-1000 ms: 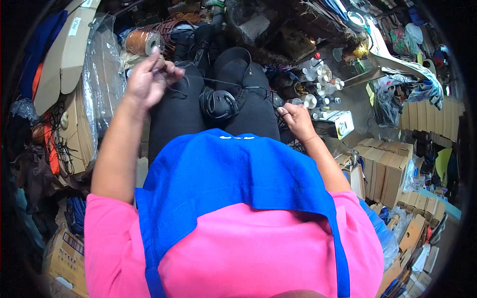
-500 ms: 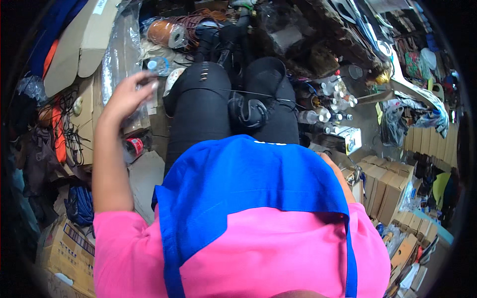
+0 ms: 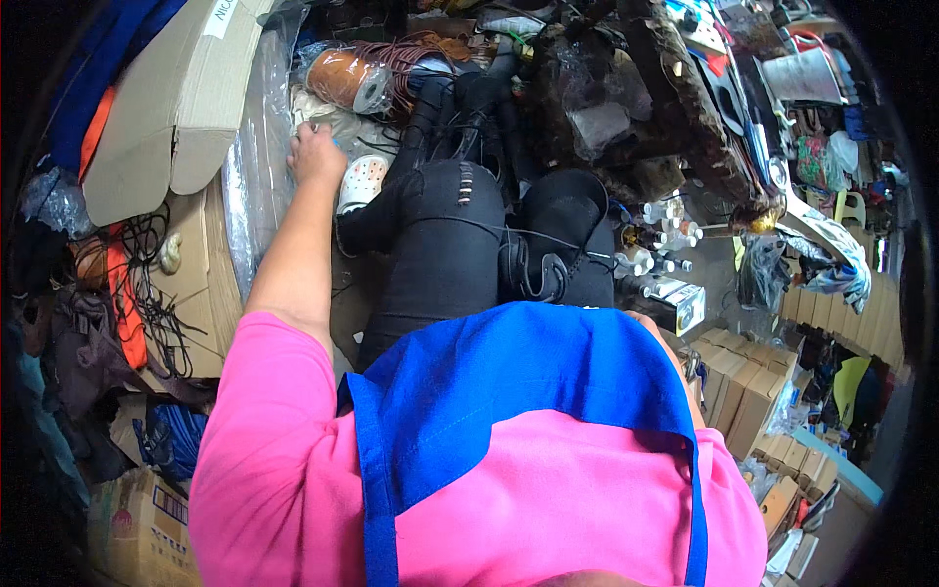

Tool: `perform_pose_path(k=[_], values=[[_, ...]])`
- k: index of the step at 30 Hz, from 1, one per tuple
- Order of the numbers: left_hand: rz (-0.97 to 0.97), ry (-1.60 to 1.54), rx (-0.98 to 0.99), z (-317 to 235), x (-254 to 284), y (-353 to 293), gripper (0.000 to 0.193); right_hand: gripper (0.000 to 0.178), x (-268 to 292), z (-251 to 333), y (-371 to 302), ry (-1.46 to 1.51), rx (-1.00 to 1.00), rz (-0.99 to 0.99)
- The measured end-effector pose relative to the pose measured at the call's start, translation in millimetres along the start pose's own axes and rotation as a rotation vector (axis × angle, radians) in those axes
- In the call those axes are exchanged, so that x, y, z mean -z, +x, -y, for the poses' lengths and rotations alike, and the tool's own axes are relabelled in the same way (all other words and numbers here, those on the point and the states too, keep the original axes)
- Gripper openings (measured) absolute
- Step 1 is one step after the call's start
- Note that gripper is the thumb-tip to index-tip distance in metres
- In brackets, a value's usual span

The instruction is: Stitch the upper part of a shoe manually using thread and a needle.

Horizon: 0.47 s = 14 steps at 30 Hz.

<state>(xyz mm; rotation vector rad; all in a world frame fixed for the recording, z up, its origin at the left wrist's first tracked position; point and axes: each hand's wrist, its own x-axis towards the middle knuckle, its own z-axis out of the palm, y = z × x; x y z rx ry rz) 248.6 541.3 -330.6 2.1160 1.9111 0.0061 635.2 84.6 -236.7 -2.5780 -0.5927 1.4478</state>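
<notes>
My left arm reaches forward past my left knee. At its end my left hand (image 3: 316, 155) is closed, with curled fingers, at the top of a clear plastic bottle that it mostly hides; only a bit of blue shows beside the fingers. Just ahead lies an orange spool of thread (image 3: 344, 82) in clear wrap. A white clog with holes (image 3: 364, 183) is on my foot, to the right of that hand. Black shoe uppers or straps (image 3: 533, 264) rest between my thighs. Of my right arm only a strip shows beside the blue apron (image 3: 528, 362); the right hand is hidden.
Left of my arm lean cardboard sheets (image 3: 156, 108) and plastic-wrapped boards (image 3: 264, 157). Several small bottles (image 3: 665, 235) stand on the right beside a white box (image 3: 677, 303). Stacked cardboard boxes (image 3: 748, 377) are farther right. A dark, worn bench (image 3: 685, 108) lies ahead.
My left hand has moved forward and right, down onto the plastic bottle, and its fingers have closed. The view has shifted left, and my body leans forward.
</notes>
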Motion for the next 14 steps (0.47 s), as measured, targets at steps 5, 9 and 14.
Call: perform_pose_path(k=[5,9,14], values=[[-0.159,0.041,-0.041,9.3,10.1,-17.8,0.038,0.032,-7.6,-12.0,19.1,-0.074,-0.006,0.048],[-0.059,-0.063,-0.042,19.1,-2.8,-14.0,0.032,0.032,-11.3,-3.1,26.2,0.018,-0.082,0.082],[0.032,-0.197,-0.013,47.4,-33.3,12.0,0.037,0.033,-3.7,-1.5,42.2,-0.065,0.143,0.068]])
